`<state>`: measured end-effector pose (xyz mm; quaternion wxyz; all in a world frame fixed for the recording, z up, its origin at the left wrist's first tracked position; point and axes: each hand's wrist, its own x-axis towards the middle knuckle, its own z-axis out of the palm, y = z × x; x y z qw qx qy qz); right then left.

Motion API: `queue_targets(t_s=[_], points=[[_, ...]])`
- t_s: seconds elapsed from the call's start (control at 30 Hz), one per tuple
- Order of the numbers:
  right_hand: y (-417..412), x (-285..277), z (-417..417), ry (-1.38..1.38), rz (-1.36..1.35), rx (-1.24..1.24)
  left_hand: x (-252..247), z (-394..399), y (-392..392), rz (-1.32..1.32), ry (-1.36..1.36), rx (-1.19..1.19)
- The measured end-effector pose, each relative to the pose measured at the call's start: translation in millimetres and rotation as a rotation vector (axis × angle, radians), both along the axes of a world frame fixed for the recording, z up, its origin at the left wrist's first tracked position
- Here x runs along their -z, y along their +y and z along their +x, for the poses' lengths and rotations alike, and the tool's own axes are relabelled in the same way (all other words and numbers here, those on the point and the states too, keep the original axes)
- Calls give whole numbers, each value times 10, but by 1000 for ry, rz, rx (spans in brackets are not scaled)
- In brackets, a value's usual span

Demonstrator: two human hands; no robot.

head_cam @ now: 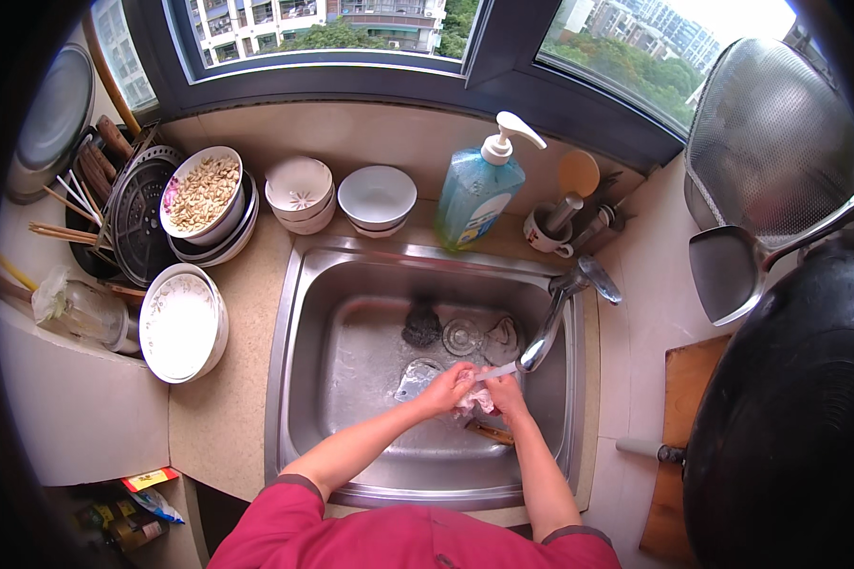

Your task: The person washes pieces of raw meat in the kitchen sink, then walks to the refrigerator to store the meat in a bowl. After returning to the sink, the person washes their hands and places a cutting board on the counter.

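Note:
Both of my hands are over the right part of the stainless steel sink [370, 455], under a stream of water from the faucet [541, 338]. A wet, pinkish, crumpled piece [478, 400], cloth or meat, I cannot tell which, is held between my left hand [447, 390] and my right hand [505, 398]. On the sink floor lie a dark scouring pad [421, 326], a round drain strainer [462, 336] and a greyish rag [502, 341]. A cleaver-like metal blade [417, 380] shows left of my hands, and a wooden handle [491, 432] below them.
Behind the sink stand stacked bowls [377, 195], a blue soap pump bottle [478, 192] and a mug of utensils [546, 229]. More bowls [183, 323] and a bowl of peanuts [205, 192] are at left. A wok [790, 427], spatula [726, 274] and cutting board [683, 370] are at right.

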<state>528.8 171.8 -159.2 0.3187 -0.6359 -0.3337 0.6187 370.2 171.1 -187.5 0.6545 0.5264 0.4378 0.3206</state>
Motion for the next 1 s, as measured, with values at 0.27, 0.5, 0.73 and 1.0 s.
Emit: queue_targets(t_s=[0.27, 0.5, 0.73, 1.0], points=[[-118, -186, -108, 353, -114, 76, -80, 43, 116, -359, -201, -193], [-34, 220, 18, 245, -177, 110, -155, -93, 44, -139, -126, -62], [-57, -211, -279, -23, 55, -340, 49, -211, 187, -680, -410, -2], [-35, 51, -195, -413, 217, -174, -171, -141, 83, -868, -273, 170]])
